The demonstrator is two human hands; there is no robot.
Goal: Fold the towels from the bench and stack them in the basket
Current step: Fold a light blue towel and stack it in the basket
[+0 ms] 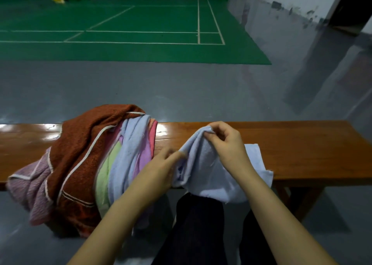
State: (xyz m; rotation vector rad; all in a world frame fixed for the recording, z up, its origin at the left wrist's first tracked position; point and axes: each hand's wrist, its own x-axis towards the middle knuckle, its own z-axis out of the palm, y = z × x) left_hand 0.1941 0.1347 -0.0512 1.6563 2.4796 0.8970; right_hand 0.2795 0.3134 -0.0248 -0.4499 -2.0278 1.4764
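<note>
Your right hand (225, 142) pinches a raised edge of the blue towel (203, 164), thumb and fingers closed on the cloth, and lifts it above the bench (302, 144). Your left hand (161, 168) grips the same towel lower down at its left side; its fingertips are blurred, so the exact hold is unclear. Holding two points of one edge apart lets the cloth hang and open out, which you need before any fold can be squared.

The towel is bunched between your hands. Its lower part drapes over the near edge of the bench toward your lap, and one flat corner lies on the wood to the right. Judged from this, the step in hand is finding the corners; no fold is made yet.

The pile (90, 160) of unfolded towels sits on the bench just left of your left hand, a rust towel (80, 140) on top, spilling over the near edge. It is kept to one side, which leaves bare wood on the right for folding.

The basket is not in view.
</note>
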